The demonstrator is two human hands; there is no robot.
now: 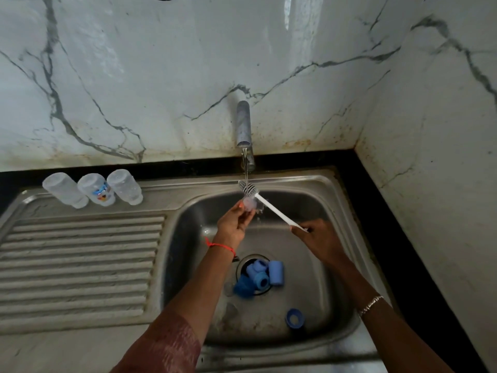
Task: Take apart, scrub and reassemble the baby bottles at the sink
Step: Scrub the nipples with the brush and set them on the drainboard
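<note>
Sink front rim: the stainless sink (269, 355) met the near edge of the view, and both forearms crossed over it into the basin.
Blue ring: one blue screw ring (294, 317) lay alone on the basin floor at the front right, with open steel all round it.
Drain cluster: several blue caps and rings (259, 275) sat piled over the drain, touching one another, between the two forearms.
Left hand: the left hand (232, 224) was raised over the basin, its fingertips pinching a small translucent bottle part (248, 203).
Right hand: the right hand (320, 238) had its fingers curled round the end of the white handle of the bottle brush (277, 211); the bristle head lay just above the pinched part.
Drainboard: the ribbed drainboard (80, 251) stretched open from the near rim to the bottles.
Bottles: three clear baby bottles (96, 190) stood mouth-down, close together, along the drainboard's far edge, well apart from the hands.
Tap: the faucet (243, 122) ran water (245, 165) onto the bristles.
Right edge: a black counter strip (403, 238) ran between the sink rim and the marble wall (430, 130).
</note>
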